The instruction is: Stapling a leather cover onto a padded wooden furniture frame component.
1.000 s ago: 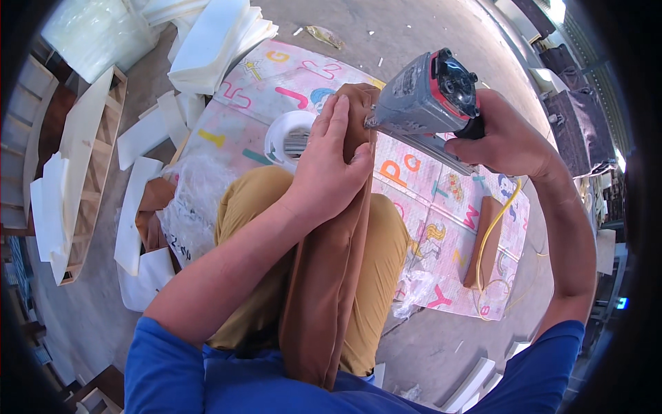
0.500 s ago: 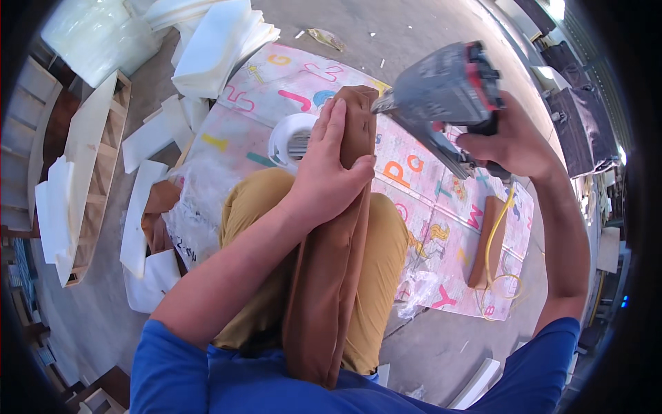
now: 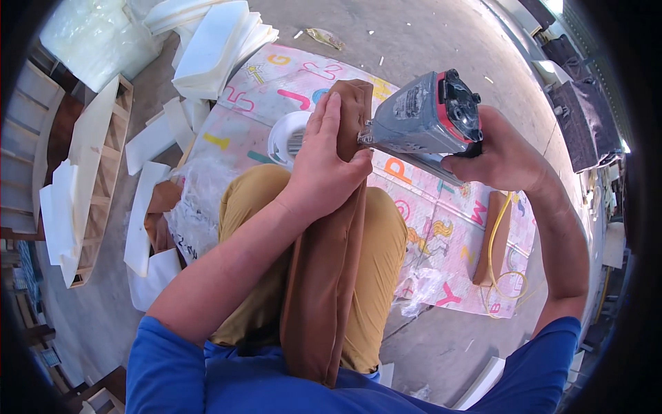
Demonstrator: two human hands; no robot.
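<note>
A long brown upholstered piece (image 3: 324,276) lies upright along my lap, over my mustard-yellow trousers (image 3: 376,276). My left hand (image 3: 324,162) clasps its upper end, fingers spread over the fabric. My right hand (image 3: 500,155) grips a grey power tool with a red and black cap (image 3: 431,121). The tool's nose presses against the side of the brown piece's top, just beside my left fingers.
A pastel play mat with coloured letters (image 3: 441,234) covers the concrete floor. A white roll (image 3: 289,134) sits on it, with a brown padded block and yellow hose (image 3: 496,241) at right. White foam sheets (image 3: 214,48) and a wooden frame (image 3: 96,179) lie at left.
The tool has tilted and swung down to the left, so its nose now meets the top of the brown piece. My left hand has kept its hold.
</note>
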